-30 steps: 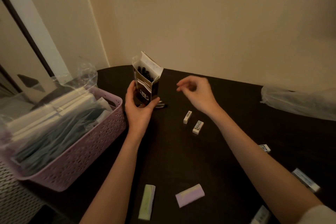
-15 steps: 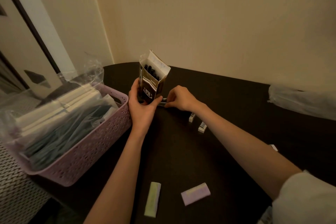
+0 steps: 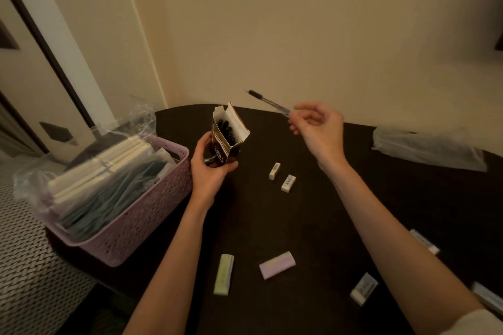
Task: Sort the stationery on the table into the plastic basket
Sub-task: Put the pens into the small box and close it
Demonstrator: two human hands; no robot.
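My left hand (image 3: 209, 168) grips an open dark pen box (image 3: 227, 137), held upright above the dark table (image 3: 313, 226), with black pen caps showing inside. My right hand (image 3: 318, 128) pinches a clear pen with a black cap (image 3: 268, 102), raised in the air to the right of the box and pointing up-left. The pink plastic basket (image 3: 141, 215) stands at the left, filled with plastic-wrapped packs of stationery (image 3: 103, 179). Two small white erasers (image 3: 281, 177) lie between my arms.
A green eraser (image 3: 223, 274) and a purple eraser (image 3: 277, 264) lie near the front edge. More white erasers (image 3: 363, 292) lie at the right by my forearm. A clear plastic bag (image 3: 427, 148) rests at the far right. A woven surface (image 3: 30, 266) lies left of the table.
My right hand went down to the table beside the box, took up a pen and has lifted it up and to the right. My left hand kept hold of the box.
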